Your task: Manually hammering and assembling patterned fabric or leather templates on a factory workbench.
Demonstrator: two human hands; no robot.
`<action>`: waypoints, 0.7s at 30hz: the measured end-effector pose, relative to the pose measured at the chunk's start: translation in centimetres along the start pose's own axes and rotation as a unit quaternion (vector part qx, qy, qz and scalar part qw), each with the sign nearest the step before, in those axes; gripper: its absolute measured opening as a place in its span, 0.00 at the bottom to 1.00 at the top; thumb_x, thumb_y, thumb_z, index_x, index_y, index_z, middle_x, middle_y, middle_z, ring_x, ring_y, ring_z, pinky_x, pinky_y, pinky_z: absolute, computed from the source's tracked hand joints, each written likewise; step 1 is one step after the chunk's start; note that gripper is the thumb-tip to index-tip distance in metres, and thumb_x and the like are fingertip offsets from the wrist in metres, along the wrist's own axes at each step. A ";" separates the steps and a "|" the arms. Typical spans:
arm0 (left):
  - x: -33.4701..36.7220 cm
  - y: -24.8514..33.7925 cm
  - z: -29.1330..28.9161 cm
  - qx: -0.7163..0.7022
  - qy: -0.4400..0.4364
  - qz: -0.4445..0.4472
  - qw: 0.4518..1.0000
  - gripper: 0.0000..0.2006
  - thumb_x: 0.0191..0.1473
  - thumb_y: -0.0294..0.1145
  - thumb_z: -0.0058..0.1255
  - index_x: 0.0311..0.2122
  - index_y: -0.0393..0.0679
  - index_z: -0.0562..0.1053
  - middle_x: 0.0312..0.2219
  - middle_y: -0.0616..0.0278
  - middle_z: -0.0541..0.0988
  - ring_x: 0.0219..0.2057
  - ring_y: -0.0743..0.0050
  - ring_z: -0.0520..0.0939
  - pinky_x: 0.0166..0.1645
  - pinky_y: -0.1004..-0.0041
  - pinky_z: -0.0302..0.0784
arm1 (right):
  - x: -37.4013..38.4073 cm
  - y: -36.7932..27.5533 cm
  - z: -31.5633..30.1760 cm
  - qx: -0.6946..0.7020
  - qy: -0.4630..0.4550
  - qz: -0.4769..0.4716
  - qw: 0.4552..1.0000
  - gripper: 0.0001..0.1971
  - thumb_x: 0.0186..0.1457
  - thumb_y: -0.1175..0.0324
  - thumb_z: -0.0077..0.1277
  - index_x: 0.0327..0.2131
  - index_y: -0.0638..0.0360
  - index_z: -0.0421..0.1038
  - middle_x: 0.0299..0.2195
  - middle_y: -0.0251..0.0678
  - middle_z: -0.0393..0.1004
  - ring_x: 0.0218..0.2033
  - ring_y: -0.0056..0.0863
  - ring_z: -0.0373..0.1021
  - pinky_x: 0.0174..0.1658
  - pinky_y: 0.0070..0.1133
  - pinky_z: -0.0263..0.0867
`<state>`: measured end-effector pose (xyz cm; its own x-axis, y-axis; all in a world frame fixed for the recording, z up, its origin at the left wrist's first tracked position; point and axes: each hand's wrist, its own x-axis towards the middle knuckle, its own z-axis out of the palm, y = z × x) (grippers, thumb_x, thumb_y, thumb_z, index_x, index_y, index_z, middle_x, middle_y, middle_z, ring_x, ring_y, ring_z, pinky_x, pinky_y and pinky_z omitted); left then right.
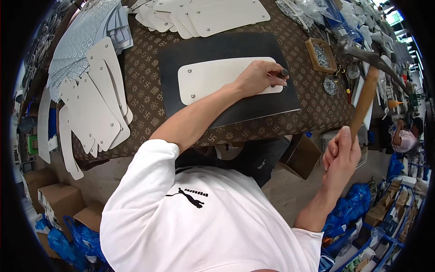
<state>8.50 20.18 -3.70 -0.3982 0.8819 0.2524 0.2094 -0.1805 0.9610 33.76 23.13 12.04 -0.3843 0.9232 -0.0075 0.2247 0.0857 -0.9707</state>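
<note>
Head view: there is one desk [144, 97], with one black mat [217, 118] on it.
White panel [208, 77]: one piece lies on this mat; two metal studs [193, 95] show at its left end.
Left hand [260, 79]: its fingers are clamped on one short dark rod [284, 72], at the panel's right end.
Right hand [343, 152]: it is closed around one raised hammer [366, 97].
Wooden box [325, 69]: one, right of the mat.
</note>
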 end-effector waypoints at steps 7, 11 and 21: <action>-2.3 -1.1 -0.9 0.098 0.077 0.095 0.988 0.14 0.49 0.28 0.66 0.41 0.34 0.80 0.32 0.52 0.85 0.34 0.63 0.86 0.40 0.69 0.80 | -1.0 -2.5 0.2 0.227 -0.043 -0.281 0.932 0.19 0.70 0.55 0.43 0.26 0.51 0.59 0.17 0.22 0.51 0.13 0.10 0.46 0.15 0.14 0.42; -0.7 -0.8 1.4 0.055 0.059 0.109 0.991 0.16 0.45 0.31 0.67 0.39 0.36 0.80 0.29 0.48 0.84 0.32 0.51 0.84 0.39 0.60 0.78 | -0.4 6.3 1.0 -0.131 -0.119 0.119 0.977 0.17 0.69 0.54 0.47 0.29 0.53 0.62 0.17 0.21 0.50 0.14 0.09 0.47 0.17 0.16 0.41; -4.4 1.8 -6.5 0.251 0.155 0.003 0.955 0.21 0.53 0.38 0.60 0.47 0.34 0.72 0.44 0.41 0.77 0.43 0.45 0.82 0.47 0.58 0.78 | 2.6 9.9 4.7 -0.050 -0.048 0.048 0.996 0.18 0.66 0.50 0.52 0.30 0.51 0.63 0.17 0.21 0.53 0.13 0.12 0.46 0.15 0.18 0.43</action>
<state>4.83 13.19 -2.35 -0.6254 0.6956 0.3536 0.5830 0.1153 0.8042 30.75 24.59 1.24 -0.4392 0.8893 -0.1271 0.3510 0.0397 -0.9355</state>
